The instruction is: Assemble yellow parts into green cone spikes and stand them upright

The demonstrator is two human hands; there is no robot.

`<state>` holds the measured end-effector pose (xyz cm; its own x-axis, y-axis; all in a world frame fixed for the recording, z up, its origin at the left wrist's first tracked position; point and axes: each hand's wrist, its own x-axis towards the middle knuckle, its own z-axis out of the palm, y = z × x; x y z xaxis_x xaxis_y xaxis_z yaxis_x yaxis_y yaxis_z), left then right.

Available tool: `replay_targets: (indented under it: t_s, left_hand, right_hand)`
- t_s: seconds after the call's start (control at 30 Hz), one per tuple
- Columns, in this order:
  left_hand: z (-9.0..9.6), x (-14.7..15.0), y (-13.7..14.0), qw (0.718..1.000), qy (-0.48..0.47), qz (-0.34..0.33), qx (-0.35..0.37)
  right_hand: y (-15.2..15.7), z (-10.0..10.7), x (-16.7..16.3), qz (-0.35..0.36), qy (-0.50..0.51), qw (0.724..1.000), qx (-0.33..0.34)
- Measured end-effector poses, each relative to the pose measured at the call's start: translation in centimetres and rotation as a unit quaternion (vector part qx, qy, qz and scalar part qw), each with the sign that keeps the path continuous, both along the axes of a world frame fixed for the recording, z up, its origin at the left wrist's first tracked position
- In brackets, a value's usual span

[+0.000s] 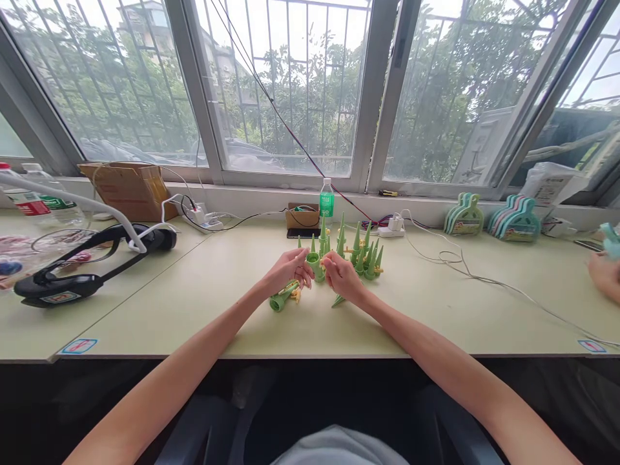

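Green spike (312, 258) sits in left hand (292, 266), beside right hand (341, 276).

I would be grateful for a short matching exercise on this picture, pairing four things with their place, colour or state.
Things:
1. Lying cone
2. Headset
3. Right hand
4. Large box

Descriptions:
A. Brown, at the back left by the window
B. Fingertips pinched together
C. Green, on its side near the left hand
D. Black, on the table at the left

Pairs: 1-C, 2-D, 3-B, 4-A
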<state>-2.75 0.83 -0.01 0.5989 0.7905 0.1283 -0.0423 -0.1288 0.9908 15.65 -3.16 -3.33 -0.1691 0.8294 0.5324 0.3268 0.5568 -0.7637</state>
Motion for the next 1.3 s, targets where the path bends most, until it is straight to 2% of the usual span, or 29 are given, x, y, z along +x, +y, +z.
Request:
replay_targets:
  t_s: [0.47, 0.93, 1.3]
  left_hand:
    - [0.4, -0.1, -0.2, 0.999, -0.005, 0.021, 0.042]
    - [0.5, 0.2, -1.1, 0.987, 0.057, 0.031, 0.144]
    - [0.1, 0.2, -0.7, 0.989, 0.030, 0.046, 0.139]
  right_hand:
    - [0.1, -0.3, 0.0, 0.019, -0.011, 1.000, 0.001]
    - [0.2, -0.1, 0.0, -0.006, -0.008, 1.000, -0.003]
    - [0.3, -0.3, 0.0, 0.003, 0.006, 1.000, -0.006]
